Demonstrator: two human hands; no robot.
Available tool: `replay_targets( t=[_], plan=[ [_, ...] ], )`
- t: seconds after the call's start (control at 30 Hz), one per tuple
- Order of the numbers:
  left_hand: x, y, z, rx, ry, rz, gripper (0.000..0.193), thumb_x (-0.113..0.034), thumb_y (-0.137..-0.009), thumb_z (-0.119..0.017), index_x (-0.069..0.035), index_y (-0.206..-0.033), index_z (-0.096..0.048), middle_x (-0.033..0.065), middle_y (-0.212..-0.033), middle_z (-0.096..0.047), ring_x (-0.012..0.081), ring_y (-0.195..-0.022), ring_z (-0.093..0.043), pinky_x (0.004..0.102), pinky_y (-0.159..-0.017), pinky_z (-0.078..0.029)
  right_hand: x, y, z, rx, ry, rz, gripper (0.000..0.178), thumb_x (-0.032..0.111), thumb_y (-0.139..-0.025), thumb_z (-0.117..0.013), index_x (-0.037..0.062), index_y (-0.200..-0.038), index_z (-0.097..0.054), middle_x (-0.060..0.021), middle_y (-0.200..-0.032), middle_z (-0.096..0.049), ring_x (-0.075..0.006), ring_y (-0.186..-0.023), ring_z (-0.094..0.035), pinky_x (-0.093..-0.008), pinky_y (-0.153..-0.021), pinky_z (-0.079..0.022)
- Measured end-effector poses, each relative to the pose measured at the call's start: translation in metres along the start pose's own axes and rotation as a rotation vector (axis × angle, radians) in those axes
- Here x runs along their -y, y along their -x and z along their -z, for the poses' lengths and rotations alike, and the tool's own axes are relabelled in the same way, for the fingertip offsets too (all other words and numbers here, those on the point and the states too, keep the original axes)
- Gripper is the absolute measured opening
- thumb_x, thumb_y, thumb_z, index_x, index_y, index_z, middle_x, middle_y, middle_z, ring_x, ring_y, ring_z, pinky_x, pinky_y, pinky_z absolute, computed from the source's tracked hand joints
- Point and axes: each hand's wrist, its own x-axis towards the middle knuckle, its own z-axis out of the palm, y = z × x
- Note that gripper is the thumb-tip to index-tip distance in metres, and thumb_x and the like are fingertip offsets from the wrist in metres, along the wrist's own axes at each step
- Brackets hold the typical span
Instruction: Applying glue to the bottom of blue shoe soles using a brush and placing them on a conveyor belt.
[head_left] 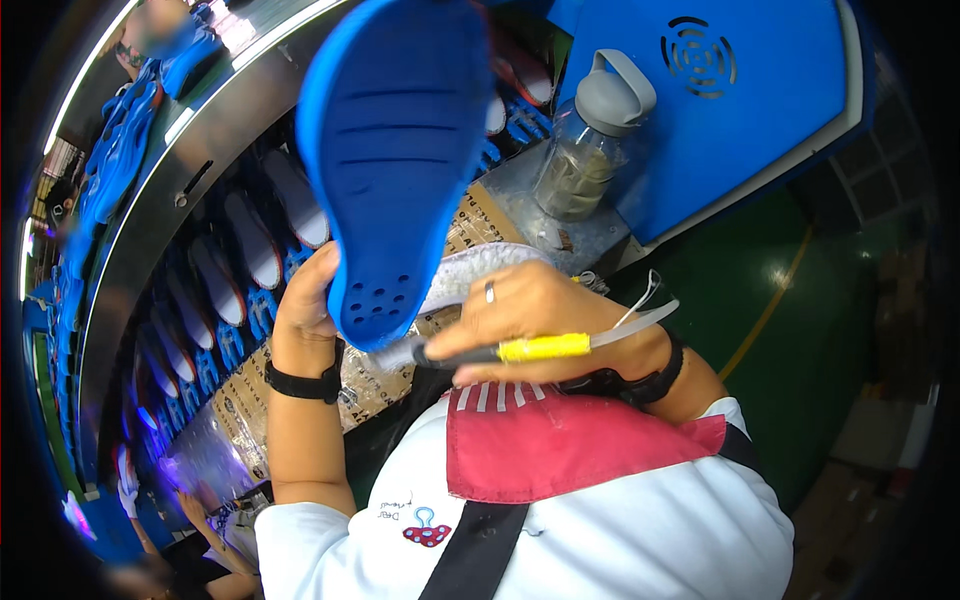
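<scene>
A blue shoe sole stands raised in front of me, its small round holes at the lower end. My left hand is closed on its lower left edge, with some fingers hidden behind it. In my right hand is a brush with a dark handle, a yellow sleeve and a clear tube trailing from its back end. The blurred bristles are close against the sole's lower tip; I cannot tell whether they touch. Behind my right hand lies a whitish, rough-surfaced long piece, partly covered.
Blue shoe parts and pale soles line a curved rack on the left. Printed cardboard covers the bench. A clear bottle with a grey lid stands beside a blue vented housing. Another person's arm shows at lower left.
</scene>
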Motion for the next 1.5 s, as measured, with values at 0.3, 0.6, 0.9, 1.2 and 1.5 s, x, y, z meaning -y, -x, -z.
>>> replay_targets(
  t=[0.3, 0.6, 0.9, 1.2, 1.5],
  plan=[
    [-0.021, -0.015, -0.027, -0.055, -0.354, 0.497, 0.049, -0.042, -0.090, -0.061, 0.003, -0.109, -0.065, 0.0137, -0.094, -0.069, 0.0157, -0.077, -0.067, 0.0274, -0.071, -0.055, -0.009, 0.000, 0.004, 0.090, 0.100, 0.022, 0.023, 0.024, -0.081, -0.068, 0.0071, -0.096, -0.069, -0.0122, -0.071, -0.063, -0.0322, -0.071, -0.061, -0.0390, -0.066, -0.048],
    [-0.031, -0.023, -0.035, 0.056, -0.597, 0.760, 0.049, -0.042, -0.091, -0.059, 0.004, -0.108, -0.066, 0.0105, -0.093, -0.070, 0.0130, -0.075, -0.066, 0.0249, -0.071, -0.053, -0.018, 0.008, 0.003, 0.034, 0.039, 0.076, 0.023, 0.023, -0.078, -0.072, 0.0090, -0.095, -0.069, -0.0113, -0.073, -0.064, -0.0311, -0.068, -0.059, -0.0383, -0.062, -0.048],
    [-0.033, -0.012, -0.027, -0.028, -0.605, 0.735, 0.048, -0.041, -0.090, -0.060, 0.005, -0.102, -0.068, 0.0093, -0.087, -0.070, 0.0137, -0.070, -0.066, 0.0261, -0.068, -0.053, -0.015, 0.021, 0.011, 0.031, 0.017, -0.010, 0.026, 0.020, -0.075, -0.075, 0.0071, -0.097, -0.071, -0.0090, -0.085, -0.070, -0.0280, -0.077, -0.064, -0.0325, -0.074, -0.050],
    [-0.025, 0.007, -0.010, -0.096, -0.534, 0.748, 0.046, -0.039, -0.088, -0.063, 0.004, -0.102, -0.068, 0.0105, -0.089, -0.071, 0.0146, -0.073, -0.067, 0.0268, -0.071, -0.054, -0.018, 0.043, 0.016, 0.012, 0.045, -0.146, 0.025, 0.023, -0.077, -0.074, 0.0097, -0.098, -0.071, -0.0107, -0.088, -0.071, -0.0276, -0.077, -0.065, -0.0367, -0.070, -0.049],
    [0.050, 0.028, 0.026, -0.274, 0.016, 0.354, 0.049, -0.032, -0.099, -0.046, -0.007, -0.141, -0.039, 0.0120, -0.134, -0.052, 0.0223, -0.118, -0.055, 0.0382, -0.100, -0.045, -0.023, 0.056, 0.013, -0.099, 0.088, -0.224, 0.028, 0.018, -0.074, -0.077, 0.0074, -0.099, -0.072, -0.0092, -0.082, -0.069, -0.0250, -0.075, -0.064, -0.0332, -0.071, -0.049]
  ],
)
